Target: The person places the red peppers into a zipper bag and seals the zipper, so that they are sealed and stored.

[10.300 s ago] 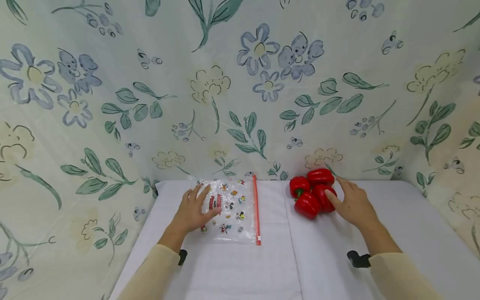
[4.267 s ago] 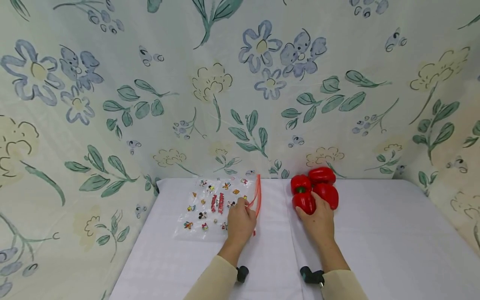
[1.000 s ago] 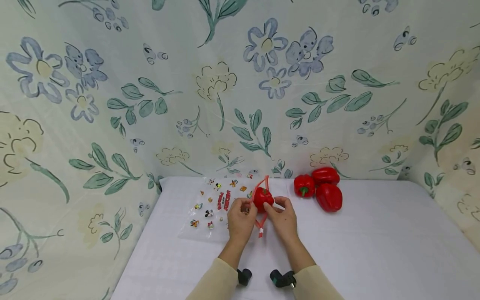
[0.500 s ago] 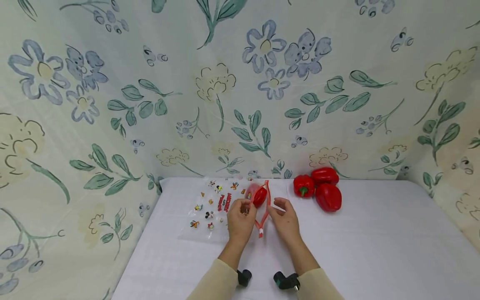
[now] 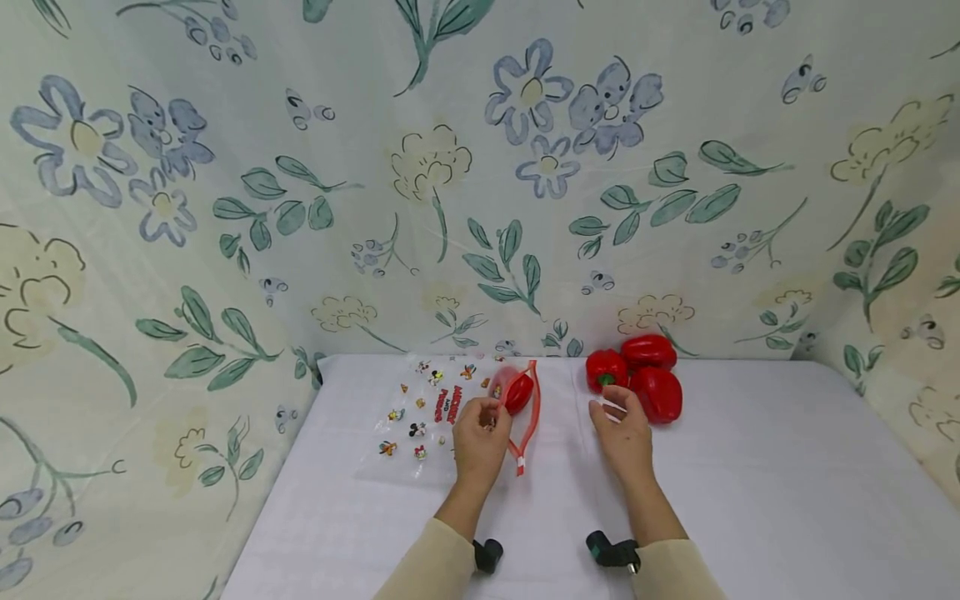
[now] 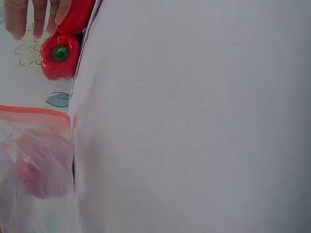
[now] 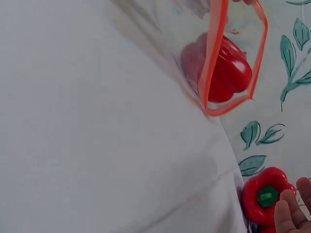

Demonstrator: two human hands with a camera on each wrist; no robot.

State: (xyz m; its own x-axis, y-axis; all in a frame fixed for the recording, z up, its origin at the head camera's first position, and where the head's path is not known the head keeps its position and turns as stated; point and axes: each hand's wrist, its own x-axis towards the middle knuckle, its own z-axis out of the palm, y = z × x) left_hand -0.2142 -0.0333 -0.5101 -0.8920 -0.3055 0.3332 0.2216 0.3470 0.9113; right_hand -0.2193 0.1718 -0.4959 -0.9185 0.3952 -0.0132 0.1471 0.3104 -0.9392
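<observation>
A clear zip bag point(image 5: 420, 417) printed with small cartoon figures lies on the white table. My left hand point(image 5: 487, 414) pinches the upper edge of its red zip mouth point(image 5: 530, 412) and holds it open. One red pepper point(image 5: 519, 392) sits just inside the mouth and also shows in the right wrist view point(image 7: 228, 70). Three more red peppers point(image 5: 648, 375) lie together to the right. My right hand point(image 5: 611, 404) holds nothing; its relaxed fingers point(image 7: 291, 213) reach the nearest peppers, next to the left one point(image 7: 265, 196) and in front of another point(image 6: 80, 14).
A white cloth covers the table point(image 5: 750, 467). A floral curtain point(image 5: 450, 167) hangs close behind and along both sides. Black wrist mounts point(image 5: 611, 552) sit on both sleeves.
My right hand let go of the pepper in the bag's mouth and moved right to the three loose peppers. The left hand kept its pinch on the bag's rim.
</observation>
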